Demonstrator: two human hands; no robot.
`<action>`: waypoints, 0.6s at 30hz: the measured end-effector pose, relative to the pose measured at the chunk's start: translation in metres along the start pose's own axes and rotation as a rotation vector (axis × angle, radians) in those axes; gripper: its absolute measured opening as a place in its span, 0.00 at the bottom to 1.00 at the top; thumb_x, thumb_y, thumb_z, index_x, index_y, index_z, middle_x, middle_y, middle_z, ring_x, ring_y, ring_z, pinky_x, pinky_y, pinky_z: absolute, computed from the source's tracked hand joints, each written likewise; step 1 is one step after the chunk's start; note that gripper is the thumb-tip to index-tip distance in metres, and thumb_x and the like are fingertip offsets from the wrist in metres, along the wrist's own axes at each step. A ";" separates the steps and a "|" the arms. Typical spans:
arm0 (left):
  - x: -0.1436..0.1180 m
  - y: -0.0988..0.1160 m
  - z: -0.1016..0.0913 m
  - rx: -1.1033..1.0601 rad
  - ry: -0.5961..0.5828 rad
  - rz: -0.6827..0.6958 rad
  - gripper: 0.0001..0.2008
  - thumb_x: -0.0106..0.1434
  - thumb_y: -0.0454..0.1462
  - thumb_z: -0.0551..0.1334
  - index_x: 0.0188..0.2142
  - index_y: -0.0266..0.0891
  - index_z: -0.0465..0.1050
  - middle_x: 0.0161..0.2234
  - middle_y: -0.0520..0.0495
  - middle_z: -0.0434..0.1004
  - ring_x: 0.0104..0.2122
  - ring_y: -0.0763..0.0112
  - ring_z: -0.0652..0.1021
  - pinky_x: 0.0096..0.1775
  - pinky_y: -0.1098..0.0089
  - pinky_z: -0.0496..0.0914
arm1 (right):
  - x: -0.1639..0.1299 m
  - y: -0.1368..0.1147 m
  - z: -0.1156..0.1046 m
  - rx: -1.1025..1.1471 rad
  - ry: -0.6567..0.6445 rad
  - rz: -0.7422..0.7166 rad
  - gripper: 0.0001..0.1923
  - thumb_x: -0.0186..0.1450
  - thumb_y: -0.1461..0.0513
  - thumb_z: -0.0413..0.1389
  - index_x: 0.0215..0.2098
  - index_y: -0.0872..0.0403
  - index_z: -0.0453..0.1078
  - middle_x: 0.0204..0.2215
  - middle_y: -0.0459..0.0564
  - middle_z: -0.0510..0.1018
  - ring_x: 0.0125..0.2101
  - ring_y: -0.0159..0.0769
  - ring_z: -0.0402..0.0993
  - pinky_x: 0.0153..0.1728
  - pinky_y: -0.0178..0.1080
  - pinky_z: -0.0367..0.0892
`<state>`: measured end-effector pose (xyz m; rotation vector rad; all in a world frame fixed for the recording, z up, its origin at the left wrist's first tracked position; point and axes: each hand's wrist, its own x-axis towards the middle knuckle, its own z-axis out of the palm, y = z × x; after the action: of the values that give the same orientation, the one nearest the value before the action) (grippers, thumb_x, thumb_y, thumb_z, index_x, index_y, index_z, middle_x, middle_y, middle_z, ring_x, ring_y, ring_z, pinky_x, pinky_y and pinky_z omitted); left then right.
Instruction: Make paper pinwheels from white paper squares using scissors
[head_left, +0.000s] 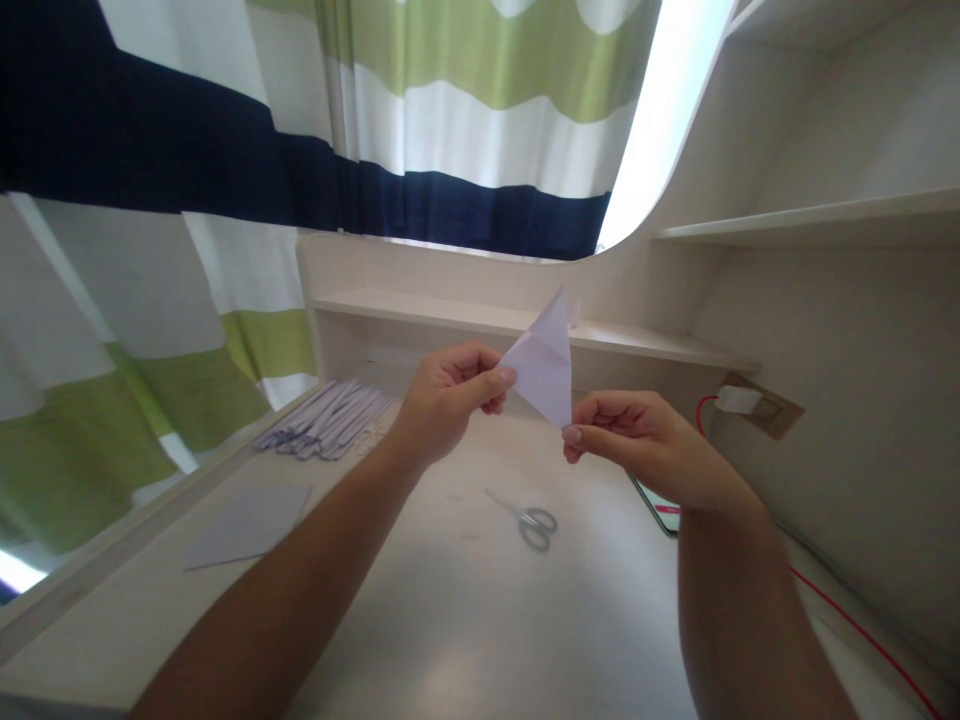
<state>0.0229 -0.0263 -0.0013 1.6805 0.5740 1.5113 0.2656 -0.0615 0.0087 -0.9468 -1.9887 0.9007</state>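
Observation:
A white sheet of paper [546, 365], folded into a triangle with a crease across it, is held up above the desk between both hands. My left hand [457, 395] pinches its left corner between thumb and fingers. At the bottom corner, my right hand [626, 430] grips the paper in a pinch as well. The triangle's tip points upward. Below the hands, a pair of scissors [529, 518] with grey handles lies on the desk, touched by neither hand.
The white desk [465, 640] holds a bundle of paper strips [330, 418] at back left and a flat stack of paper [251, 520] nearer. A phone [660, 508] lies partly behind my right hand. A charger [739, 400] with a red cable sits in the wall socket. A shelf [450, 312] runs behind.

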 end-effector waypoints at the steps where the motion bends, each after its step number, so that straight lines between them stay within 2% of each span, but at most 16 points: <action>1: 0.000 0.000 0.000 0.000 -0.003 -0.001 0.11 0.60 0.40 0.70 0.25 0.38 0.75 0.22 0.52 0.74 0.24 0.74 0.72 0.30 0.72 0.69 | -0.001 -0.001 0.000 0.002 -0.005 0.002 0.12 0.67 0.54 0.66 0.32 0.53 0.79 0.29 0.48 0.82 0.32 0.34 0.76 0.35 0.36 0.70; 7: 0.000 0.001 0.000 -0.015 -0.027 0.006 0.12 0.60 0.40 0.70 0.24 0.38 0.75 0.22 0.51 0.74 0.24 0.75 0.72 0.30 0.72 0.69 | -0.001 0.000 -0.003 0.014 -0.014 0.017 0.10 0.66 0.55 0.67 0.33 0.53 0.80 0.30 0.48 0.82 0.33 0.34 0.76 0.36 0.36 0.70; 12: -0.001 -0.004 0.003 0.009 -0.112 -0.014 0.12 0.61 0.42 0.70 0.25 0.37 0.76 0.23 0.51 0.74 0.25 0.74 0.72 0.30 0.72 0.68 | 0.007 0.007 -0.001 0.092 0.207 -0.058 0.12 0.67 0.53 0.67 0.40 0.52 0.83 0.34 0.49 0.84 0.34 0.35 0.79 0.38 0.37 0.75; 15: -0.002 -0.007 0.005 0.028 -0.177 -0.034 0.11 0.61 0.41 0.70 0.26 0.37 0.77 0.23 0.51 0.74 0.25 0.74 0.73 0.30 0.72 0.68 | 0.012 0.009 0.002 0.151 0.323 -0.086 0.11 0.65 0.52 0.68 0.37 0.52 0.83 0.32 0.48 0.84 0.30 0.33 0.78 0.36 0.37 0.77; 18: -0.003 -0.007 0.006 0.039 -0.198 -0.054 0.11 0.61 0.41 0.70 0.27 0.37 0.77 0.23 0.51 0.74 0.25 0.74 0.73 0.30 0.73 0.68 | 0.012 0.009 0.003 0.164 0.351 -0.112 0.10 0.63 0.54 0.70 0.34 0.52 0.83 0.30 0.48 0.84 0.28 0.32 0.77 0.34 0.36 0.77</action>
<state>0.0294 -0.0254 -0.0084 1.8054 0.5407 1.2848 0.2599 -0.0481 0.0039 -0.8279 -1.6267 0.7636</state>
